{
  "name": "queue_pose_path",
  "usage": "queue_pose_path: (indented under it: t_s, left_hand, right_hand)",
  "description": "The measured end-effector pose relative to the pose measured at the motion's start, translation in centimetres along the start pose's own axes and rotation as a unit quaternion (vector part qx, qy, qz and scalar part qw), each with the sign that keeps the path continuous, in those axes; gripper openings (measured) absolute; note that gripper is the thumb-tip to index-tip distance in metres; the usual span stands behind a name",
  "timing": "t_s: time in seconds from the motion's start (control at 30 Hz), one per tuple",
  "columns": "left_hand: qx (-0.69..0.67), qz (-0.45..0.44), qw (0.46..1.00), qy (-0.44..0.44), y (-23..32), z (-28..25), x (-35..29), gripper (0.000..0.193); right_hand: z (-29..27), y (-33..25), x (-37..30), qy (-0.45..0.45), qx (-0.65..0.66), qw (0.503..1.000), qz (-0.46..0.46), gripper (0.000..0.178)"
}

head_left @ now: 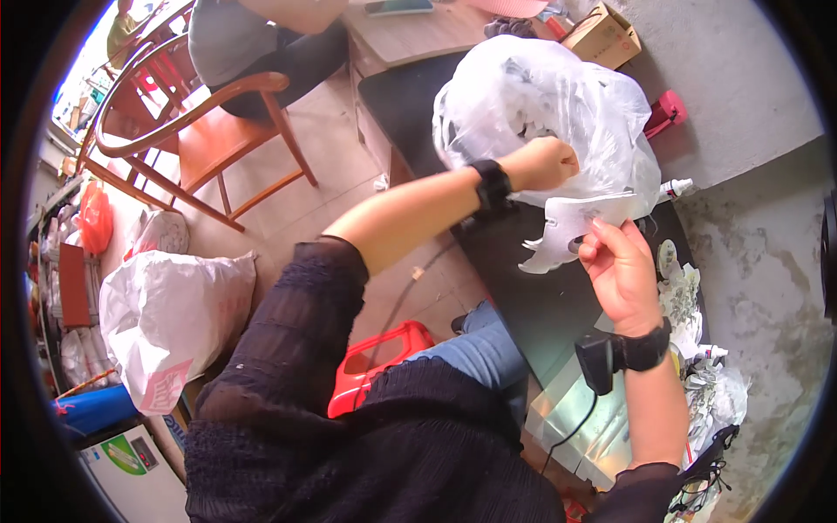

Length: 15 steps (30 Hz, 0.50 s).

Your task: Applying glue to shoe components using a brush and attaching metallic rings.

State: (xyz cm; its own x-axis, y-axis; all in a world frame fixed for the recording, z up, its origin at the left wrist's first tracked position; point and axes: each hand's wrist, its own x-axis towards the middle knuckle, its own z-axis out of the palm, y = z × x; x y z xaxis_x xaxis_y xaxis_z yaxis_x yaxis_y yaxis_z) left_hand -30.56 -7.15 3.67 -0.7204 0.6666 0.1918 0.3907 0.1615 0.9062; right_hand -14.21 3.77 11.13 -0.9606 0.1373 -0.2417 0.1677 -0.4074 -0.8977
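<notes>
My right hand (621,272) pinches a thin white sheet (571,228) with a ragged, notched left edge, between thumb and fingers. Beside those fingers, at the sheet's lower edge, shows a small dark spot that I cannot make out. My left hand (551,163) is closed in front of a big translucent white plastic bag (602,105); whatever its fingers hold, if anything, is hidden. Through the bag's open mouth small grey-white pieces show. The bag stands on a black tabletop (510,261). Each wrist wears a black strap, the right one with a box and cable.
A pink-capped bottle (667,113) and a cardboard box (602,37) are behind the bag. White-green scraps (680,292) line the wall side. A red plastic stool (375,353) stands by my legs. Left are a wooden armchair (205,139) with a person beside it and a full white sack (179,314).
</notes>
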Motion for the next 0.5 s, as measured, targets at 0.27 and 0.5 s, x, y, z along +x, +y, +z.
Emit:
queue_pose_path:
  t_s: [0.27, 0.5]
  left_hand:
    - [0.370, 0.150, 0.892, 0.213, -3.9, -5.0, 3.6, 0.033]
    - [0.452, -0.009, 0.891, -0.036, -2.4, -9.3, 8.0, 0.051]
  right_hand:
    - [-2.8, -2.4, -4.3, 0.051, 0.156, 0.986, 0.042, 0.009]
    - [-7.3, 0.2, -2.5, 0.125, 0.132, 0.983, 0.010, 0.004]
